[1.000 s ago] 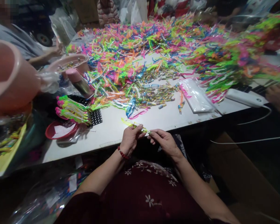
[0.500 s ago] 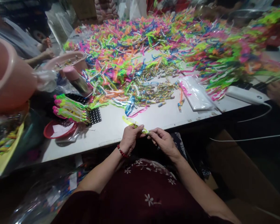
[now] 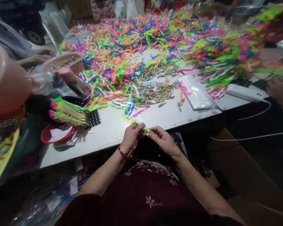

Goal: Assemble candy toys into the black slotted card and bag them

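Over the table's front edge, my left hand [image 3: 131,137] pinches a thin yellow plastic piece with a white strip [image 3: 146,129] between thumb and fingers. My right hand [image 3: 165,142] is closed on the near end of the same piece, its fingertips close to the left thumb. The piece's far end sticks out past my left hand above the white table [image 3: 113,131]. Just beyond lie a blue plastic piece [image 3: 129,106] and a pile of small wrapped tubes [image 3: 153,92]. Fingers partly hide the held piece, so its exact kind is unclear.
Colourful plastic pieces [image 3: 122,40] heap across the back. At left are bundled pieces [image 3: 68,113], a black perforated mat [image 3: 95,118], a red basket [image 3: 46,135], a pink-capped flask [image 3: 72,82] and pink tubs [image 3: 11,75]. Clear bags [image 3: 195,92] and a white corded device [image 3: 245,92] lie right; co-workers flank.
My right fingers have shifted along the yellow piece's near end, and more of its white strip shows. The left co-worker's hands have lowered. The view has shifted slightly.
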### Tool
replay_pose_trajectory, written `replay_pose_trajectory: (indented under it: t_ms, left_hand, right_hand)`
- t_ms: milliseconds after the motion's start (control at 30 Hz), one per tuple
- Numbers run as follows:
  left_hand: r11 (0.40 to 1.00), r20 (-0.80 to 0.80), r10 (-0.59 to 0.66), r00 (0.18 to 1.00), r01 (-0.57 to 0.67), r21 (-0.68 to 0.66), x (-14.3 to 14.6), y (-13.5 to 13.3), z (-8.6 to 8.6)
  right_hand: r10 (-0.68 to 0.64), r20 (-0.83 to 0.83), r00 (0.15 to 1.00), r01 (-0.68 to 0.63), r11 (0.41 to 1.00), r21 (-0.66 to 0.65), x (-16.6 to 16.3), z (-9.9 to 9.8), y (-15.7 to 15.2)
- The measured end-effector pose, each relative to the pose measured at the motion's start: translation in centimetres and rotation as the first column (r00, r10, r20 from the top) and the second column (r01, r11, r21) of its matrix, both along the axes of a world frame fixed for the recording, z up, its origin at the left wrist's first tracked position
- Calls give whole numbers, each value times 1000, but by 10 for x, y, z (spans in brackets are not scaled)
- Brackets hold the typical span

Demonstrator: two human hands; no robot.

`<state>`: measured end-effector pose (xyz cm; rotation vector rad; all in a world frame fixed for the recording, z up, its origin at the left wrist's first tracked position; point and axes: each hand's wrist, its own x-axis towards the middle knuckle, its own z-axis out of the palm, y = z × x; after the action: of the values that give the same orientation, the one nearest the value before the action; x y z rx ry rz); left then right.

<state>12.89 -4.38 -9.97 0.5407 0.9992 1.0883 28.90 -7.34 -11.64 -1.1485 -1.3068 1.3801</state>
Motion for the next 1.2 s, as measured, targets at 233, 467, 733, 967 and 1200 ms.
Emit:
replay_pose_trajectory:
  t_ms: [233,467,733,967,1200]
  left_hand:
    - [1000,22,-10,1000,10,23,7,-3,-4]
    - [996,-62,-12,998,18,85,9,-5,-10]
    - [1000,25,-19,1000,19,2,9,-4,-14]
    - [996,60,0,998,5,-92,11,-7,-14]
    - [994,-156,80,984,-66,91,7,-6,-8]
  right_hand:
    - [-82,208,975,56,990,127,4,2,-3]
    - [-70,153,986,58,995,83,2,-1,-2]
    - [-56,105,993,48,996,70,4,-9,3]
    - [-83,45,996,76,989,130,6,-7,0]
    - [-141,143,980,116,979,168,11,2,-6]
